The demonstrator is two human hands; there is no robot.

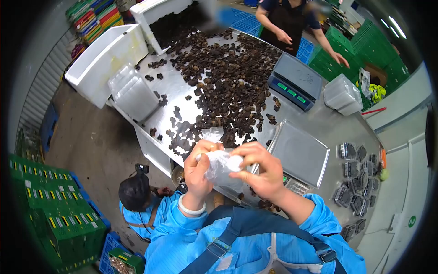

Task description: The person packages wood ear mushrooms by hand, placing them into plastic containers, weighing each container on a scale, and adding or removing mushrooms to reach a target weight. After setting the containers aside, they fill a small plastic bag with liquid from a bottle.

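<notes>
Both hands are raised over the near edge of the steel table (182, 116), holding crumpled clear plastic between them. My left hand (199, 170) has its fingers bent round the left side of the clear plastic (220, 170). On the right side, my right hand (261, 170) pinches the plastic near a white patch. Beyond the hands, dark brown wrinkled pieces (223, 96) lie spread over the table. A steel-topped scale (301, 153) stands to the right of my right hand, its keypad partly hidden by the forearm.
A second scale (296, 80) stands farther back, beside stacked clear trays (343, 95). More trays (133, 93) sit at the left edge near white tubs (107, 61). Packed trays (358, 182) lie far right. One person (137, 196) is low at left; another (289, 23) stands across.
</notes>
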